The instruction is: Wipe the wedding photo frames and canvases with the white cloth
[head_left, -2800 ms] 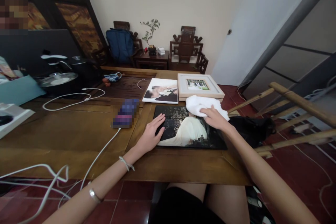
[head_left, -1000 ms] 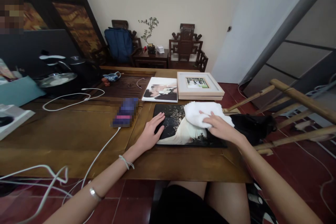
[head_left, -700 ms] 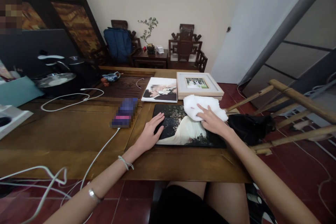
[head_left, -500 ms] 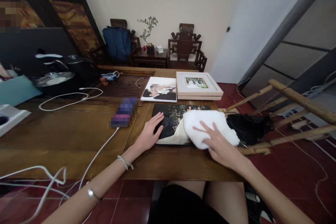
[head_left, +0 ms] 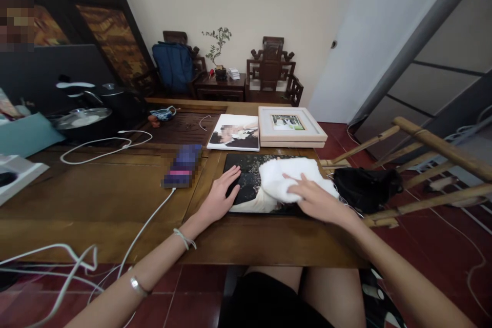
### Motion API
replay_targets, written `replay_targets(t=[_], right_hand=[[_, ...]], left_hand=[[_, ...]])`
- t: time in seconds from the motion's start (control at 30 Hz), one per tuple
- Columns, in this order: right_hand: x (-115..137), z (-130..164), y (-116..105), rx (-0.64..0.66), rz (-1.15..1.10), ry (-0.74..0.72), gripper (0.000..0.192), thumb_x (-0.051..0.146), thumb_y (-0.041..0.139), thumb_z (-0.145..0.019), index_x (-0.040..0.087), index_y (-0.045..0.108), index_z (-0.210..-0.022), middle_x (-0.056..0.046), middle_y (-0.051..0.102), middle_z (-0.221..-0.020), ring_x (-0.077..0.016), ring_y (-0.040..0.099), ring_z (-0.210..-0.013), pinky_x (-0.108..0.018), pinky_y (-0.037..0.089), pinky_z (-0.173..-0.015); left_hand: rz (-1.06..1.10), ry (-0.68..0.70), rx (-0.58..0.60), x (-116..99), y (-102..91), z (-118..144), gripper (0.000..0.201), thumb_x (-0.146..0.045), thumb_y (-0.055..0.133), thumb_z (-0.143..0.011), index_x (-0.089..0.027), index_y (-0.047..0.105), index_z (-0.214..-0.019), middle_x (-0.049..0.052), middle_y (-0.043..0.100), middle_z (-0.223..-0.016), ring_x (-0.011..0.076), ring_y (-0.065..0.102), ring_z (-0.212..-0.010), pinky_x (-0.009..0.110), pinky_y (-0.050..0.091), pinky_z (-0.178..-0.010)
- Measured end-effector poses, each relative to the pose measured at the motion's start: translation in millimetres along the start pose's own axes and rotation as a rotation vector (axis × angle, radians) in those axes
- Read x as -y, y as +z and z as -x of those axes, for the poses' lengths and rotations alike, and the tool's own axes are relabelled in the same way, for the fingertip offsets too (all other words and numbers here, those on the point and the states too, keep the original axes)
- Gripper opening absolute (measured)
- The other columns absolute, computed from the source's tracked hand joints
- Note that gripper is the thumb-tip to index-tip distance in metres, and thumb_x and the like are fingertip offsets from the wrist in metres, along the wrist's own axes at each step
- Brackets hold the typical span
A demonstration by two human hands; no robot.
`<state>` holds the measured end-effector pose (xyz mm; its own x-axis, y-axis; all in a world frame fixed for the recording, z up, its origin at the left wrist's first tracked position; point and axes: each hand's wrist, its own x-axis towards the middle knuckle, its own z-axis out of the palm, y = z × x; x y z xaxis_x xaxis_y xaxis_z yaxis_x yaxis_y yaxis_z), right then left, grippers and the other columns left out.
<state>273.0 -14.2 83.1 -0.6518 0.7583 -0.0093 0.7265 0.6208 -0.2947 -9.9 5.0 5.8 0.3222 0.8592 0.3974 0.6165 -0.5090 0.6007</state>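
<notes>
Where the table [head_left: 246, 241] runs to its near right corner, the panel [head_left: 250, 187] lies flat, its long axis parallel to the near edge. The cloth [head_left: 274, 177] covers much of its right half, so the main exposed part lies left of the right hand [head_left: 313, 199], between it and the left hand [head_left: 220, 195]. The right hand, the nearer to the cloth, rests on it, fingers partly spread; whether the thumb pinches a fold cannot be told. The left hand lies over the panel's left edge, fingers slightly apart, grasping nothing. Just past the panel's far edge sits the print [head_left: 244, 137], with two stacked frames [head_left: 292, 142] beside it toward the table's right edge. Left of the panel lies the phone [head_left: 181, 166], a cable [head_left: 148, 230] at its near end. Off the right edge are a bag [head_left: 363, 187] and a bamboo rack [head_left: 444, 147].
</notes>
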Motion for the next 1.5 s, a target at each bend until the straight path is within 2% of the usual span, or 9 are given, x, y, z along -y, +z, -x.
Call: replay_targets(t=[0.17,0.3,0.57,0.77,0.9,1.1,1.23,1.37,1.5], right_hand=[[-35.2,-64.9,-9.5,-0.066,0.04,0.045,0.048,0.005,0.036,-0.065,0.017,0.062,-0.103,-0.009,0.066,-0.105,-0.0257,0.058,-0.101,-0.042,0.04,-0.092],[-30.3,-75.7,3.9,-0.116,0.078,0.084,0.052,0.001,0.035,-0.067,0.012,0.057,-0.113,-0.016,0.056,-0.125,-0.0326,0.037,-0.128,-0.06,0.026,-0.1],[39.9,12.9,34.9,-0.039,0.117,-0.038,0.05,-0.006,0.035,-0.058,0.016,0.061,-0.095,-0.005,0.031,-0.148,-0.0313,0.004,-0.139,-0.069,0.008,-0.104],[87.5,58.7,29.1,0.084,-0.034,-0.006,0.048,-0.005,0.035,-0.058,0.019,0.061,-0.09,0.0,0.033,-0.147,-0.0257,0.006,-0.14,-0.061,0.009,-0.109],[74.4,32.8,16.3,0.125,-0.108,0.043,0.053,-0.003,0.036,-0.062,0.019,0.059,-0.104,-0.008,0.04,-0.142,-0.0248,0.016,-0.138,-0.057,0.014,-0.109],[14.8,-55.0,-4.5,0.083,-0.036,-0.026,0.052,0.0,0.036,-0.064,0.016,0.059,-0.108,-0.013,0.06,-0.119,-0.0283,0.037,-0.129,-0.054,0.029,-0.102],[-4.9,-95.0,-7.0,0.018,0.035,0.023,0.054,0.001,0.036,-0.067,0.015,0.056,-0.115,-0.015,0.058,-0.122,-0.0303,0.04,-0.126,-0.054,0.032,-0.098],[6.5,-89.6,10.0,-0.023,0.107,0.033,0.058,-0.003,0.034,-0.068,0.014,0.053,-0.121,-0.015,0.039,-0.142,-0.0363,0.017,-0.136,-0.069,0.019,-0.098],[41.0,-45.2,29.8,0.009,0.169,-0.05,0.06,-0.006,0.035,-0.064,0.018,0.057,-0.114,-0.006,0.025,-0.15,-0.0355,0.005,-0.138,-0.071,0.013,-0.1]], left_hand=[[0.002,-0.005,0.007,-0.2,-1.3,-0.4,0.04,-0.027,0.041,-0.09,-0.015,0.048,-0.128,0.011,0.046,-0.139,0.0202,0.035,-0.133,0.044,0.028,-0.11],[0.006,-0.01,0.01,-0.3,-1.5,0.5,0.041,-0.028,0.04,-0.091,-0.016,0.047,-0.129,0.01,0.045,-0.14,0.02,0.034,-0.134,0.045,0.028,-0.11],[0.023,-0.038,-0.002,-3.0,-0.7,1.8,0.041,-0.028,0.036,-0.092,-0.02,0.044,-0.132,0.008,0.043,-0.142,0.0202,0.031,-0.135,0.046,0.026,-0.11],[0.018,-0.044,-0.009,-3.6,-0.2,0.6,0.046,-0.029,0.033,-0.093,-0.013,0.039,-0.136,0.011,0.032,-0.147,0.0193,0.023,-0.138,0.043,0.023,-0.112],[0.007,-0.068,-0.005,-0.7,1.5,0.3,0.046,-0.029,0.032,-0.093,-0.012,0.04,-0.135,0.012,0.035,-0.146,0.0206,0.027,-0.137,0.044,0.025,-0.112],[0.011,-0.021,-0.005,3.7,2.9,1.0,0.043,-0.026,0.034,-0.092,-0.016,0.044,-0.133,0.01,0.04,-0.143,0.0213,0.029,-0.136,0.047,0.026,-0.111],[0.027,-0.009,-0.013,2.5,0.7,0.3,0.042,-0.026,0.034,-0.092,-0.017,0.046,-0.131,0.01,0.042,-0.142,0.0211,0.031,-0.135,0.047,0.027,-0.111],[0.046,-0.037,-0.029,0.9,-0.1,-0.2,0.041,-0.026,0.035,-0.092,-0.017,0.049,-0.129,0.01,0.044,-0.14,0.0209,0.033,-0.134,0.046,0.027,-0.111],[0.047,-0.072,-0.034,1.4,2.0,0.3,0.044,-0.024,0.031,-0.092,-0.013,0.045,-0.132,0.011,0.041,-0.142,0.0197,0.032,-0.135,0.043,0.026,-0.112]])
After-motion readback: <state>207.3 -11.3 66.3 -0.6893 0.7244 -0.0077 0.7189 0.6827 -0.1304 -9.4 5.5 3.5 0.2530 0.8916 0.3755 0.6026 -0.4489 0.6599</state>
